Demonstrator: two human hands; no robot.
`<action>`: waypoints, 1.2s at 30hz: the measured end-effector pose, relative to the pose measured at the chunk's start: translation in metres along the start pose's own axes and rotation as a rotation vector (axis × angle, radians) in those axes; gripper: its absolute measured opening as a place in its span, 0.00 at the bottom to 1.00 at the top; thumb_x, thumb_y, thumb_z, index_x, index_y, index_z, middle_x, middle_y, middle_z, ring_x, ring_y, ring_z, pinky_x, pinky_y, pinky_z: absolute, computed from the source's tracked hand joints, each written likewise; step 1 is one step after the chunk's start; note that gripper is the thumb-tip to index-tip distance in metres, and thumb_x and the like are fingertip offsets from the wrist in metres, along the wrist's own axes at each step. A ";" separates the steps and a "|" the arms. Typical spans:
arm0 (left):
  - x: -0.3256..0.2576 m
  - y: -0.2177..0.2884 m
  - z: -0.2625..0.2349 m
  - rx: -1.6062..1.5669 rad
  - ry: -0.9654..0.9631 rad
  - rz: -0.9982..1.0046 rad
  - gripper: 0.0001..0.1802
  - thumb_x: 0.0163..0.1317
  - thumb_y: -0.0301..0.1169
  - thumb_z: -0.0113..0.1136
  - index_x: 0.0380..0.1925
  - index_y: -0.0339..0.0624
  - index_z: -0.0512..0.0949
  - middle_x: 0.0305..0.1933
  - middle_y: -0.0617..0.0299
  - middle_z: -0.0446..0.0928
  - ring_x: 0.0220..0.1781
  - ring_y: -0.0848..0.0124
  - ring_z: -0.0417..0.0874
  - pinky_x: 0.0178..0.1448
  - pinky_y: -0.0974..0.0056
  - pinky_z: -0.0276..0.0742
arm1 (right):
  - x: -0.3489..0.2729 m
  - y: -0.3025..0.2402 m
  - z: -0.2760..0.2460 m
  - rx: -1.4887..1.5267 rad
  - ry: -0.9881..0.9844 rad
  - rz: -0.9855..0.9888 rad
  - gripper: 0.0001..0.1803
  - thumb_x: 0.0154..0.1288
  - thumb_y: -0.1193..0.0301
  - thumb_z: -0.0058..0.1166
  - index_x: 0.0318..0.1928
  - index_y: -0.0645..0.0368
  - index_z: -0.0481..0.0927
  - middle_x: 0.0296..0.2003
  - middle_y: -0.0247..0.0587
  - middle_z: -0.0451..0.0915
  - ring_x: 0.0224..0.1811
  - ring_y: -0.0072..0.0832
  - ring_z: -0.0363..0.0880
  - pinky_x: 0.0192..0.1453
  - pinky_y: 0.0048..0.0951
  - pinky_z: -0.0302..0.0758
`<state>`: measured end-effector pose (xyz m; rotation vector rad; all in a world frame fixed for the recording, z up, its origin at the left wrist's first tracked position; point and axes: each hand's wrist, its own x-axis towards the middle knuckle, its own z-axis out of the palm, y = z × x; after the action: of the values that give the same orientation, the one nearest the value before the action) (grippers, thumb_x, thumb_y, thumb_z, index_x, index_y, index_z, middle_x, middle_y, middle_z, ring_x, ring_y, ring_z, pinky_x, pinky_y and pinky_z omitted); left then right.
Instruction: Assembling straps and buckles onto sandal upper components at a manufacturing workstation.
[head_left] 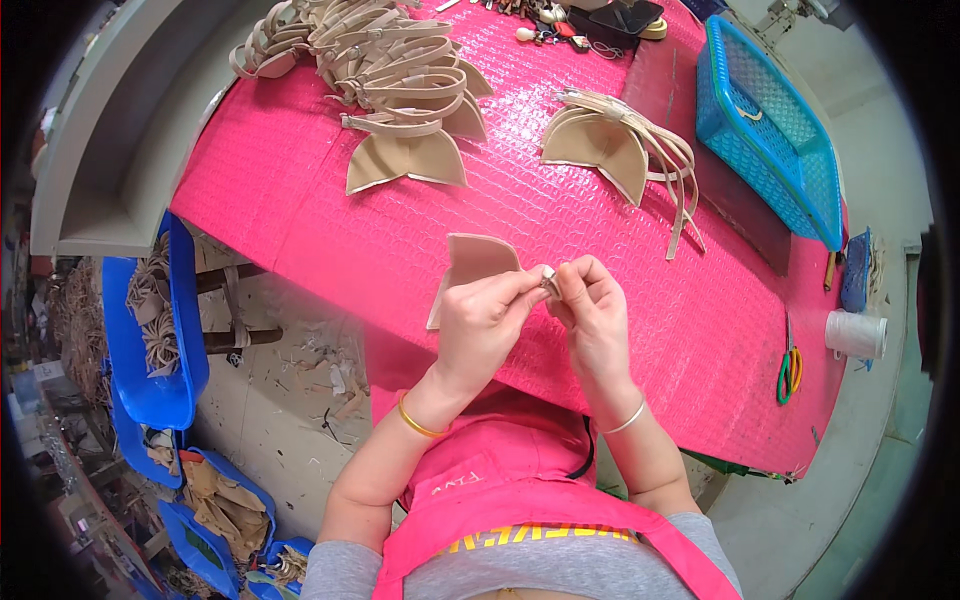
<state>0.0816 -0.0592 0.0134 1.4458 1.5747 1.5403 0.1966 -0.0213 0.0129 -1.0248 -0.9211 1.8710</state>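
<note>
My left hand (478,318) and my right hand (597,318) meet above the near part of the pink table, both with fingers pinched. Between their fingertips is a small pale strap end with a shiny, buckle-like metal bit (550,281); its details are too small to tell. A beige shoe upper piece (478,259) sticks out behind my left hand, partly hidden by it; whether it joins the strap cannot be seen. Farther off, a few strapped beige shoe uppers (602,150) lie to the right. A long overlapping row of similar uppers (407,160) stretches away at the left.
A turquoise plastic basket (770,140) stands at the far right. Scissors (790,365) and a white thread spool (856,334) are at the right edge. Small loose parts and a black tray (615,18) sit at the back. Blue bins (187,330) with beige straps stand lower left.
</note>
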 end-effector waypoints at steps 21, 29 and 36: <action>0.050 -0.018 -0.066 -1.013 0.483 -0.441 0.16 0.59 0.26 0.50 0.47 0.33 0.65 0.44 0.51 0.72 0.45 0.67 0.75 0.52 0.67 0.71 | 0.071 0.005 0.079 -0.963 -0.388 -0.681 0.31 0.46 0.77 0.55 0.53 0.58 0.60 0.42 0.47 0.70 0.47 0.40 0.70 0.49 0.32 0.69; 0.047 -0.055 -0.028 0.877 -0.112 0.019 0.26 0.59 0.35 0.45 0.57 0.39 0.57 0.58 0.53 0.60 0.62 0.54 0.57 0.63 0.40 0.38 | 0.180 -0.015 0.080 -1.378 -0.284 -0.965 0.22 0.47 0.82 0.46 0.47 0.57 0.67 0.38 0.49 0.70 0.43 0.42 0.70 0.46 0.34 0.70; 0.099 -0.082 -0.008 0.882 0.065 0.025 0.25 0.58 0.35 0.47 0.56 0.42 0.60 0.57 0.51 0.61 0.59 0.59 0.62 0.62 0.45 0.46 | 0.138 -0.085 -0.024 -1.842 0.335 -0.834 0.18 0.39 0.74 0.60 0.33 0.56 0.69 0.32 0.41 0.69 0.37 0.37 0.70 0.41 0.38 0.66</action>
<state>0.0169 0.0433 -0.0294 1.8399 2.4451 0.9079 0.1941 0.1409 0.0334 -1.3742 -2.3475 -0.2525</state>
